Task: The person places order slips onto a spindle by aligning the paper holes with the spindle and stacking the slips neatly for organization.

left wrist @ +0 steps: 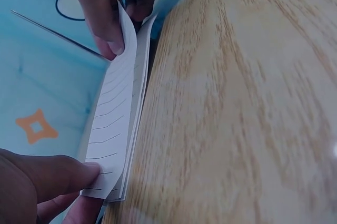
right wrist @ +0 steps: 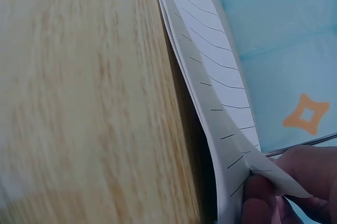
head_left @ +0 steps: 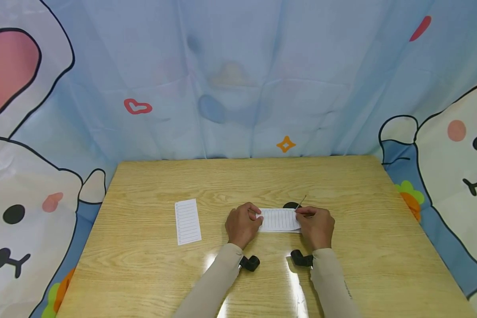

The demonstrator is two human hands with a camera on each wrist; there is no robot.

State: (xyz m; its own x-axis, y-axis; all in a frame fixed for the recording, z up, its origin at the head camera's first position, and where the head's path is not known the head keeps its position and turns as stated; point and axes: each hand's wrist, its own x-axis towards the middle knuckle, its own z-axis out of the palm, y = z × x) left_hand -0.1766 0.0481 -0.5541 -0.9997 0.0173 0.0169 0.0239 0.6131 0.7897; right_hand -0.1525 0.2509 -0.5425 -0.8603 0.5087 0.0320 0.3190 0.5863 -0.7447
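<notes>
In the head view, a small stack of white lined paper (head_left: pixel 279 220) lies sideways between both hands. My left hand (head_left: pixel 241 224) pinches its left end, the thumb on the top sheet. My right hand (head_left: pixel 317 226) pinches the top sheet (right wrist: pixel 218 61) at the right end, where it curls up from the sheets below (right wrist: pixel 210 113). A thin metal rod (left wrist: pixel 58 36) slants out beside the right fingers; whether they grip it I cannot tell. Behind the paper a dark round object (head_left: pixel 291 205) is partly hidden.
Left of the hands, a separate lined sheet (head_left: pixel 188 221) lies on the wooden table (head_left: pixel 143 274). A light blue printed curtain (head_left: pixel 230 79) hangs behind the table's far edge. Dark wrist cameras (head_left: pixel 250 263) sit below the hands.
</notes>
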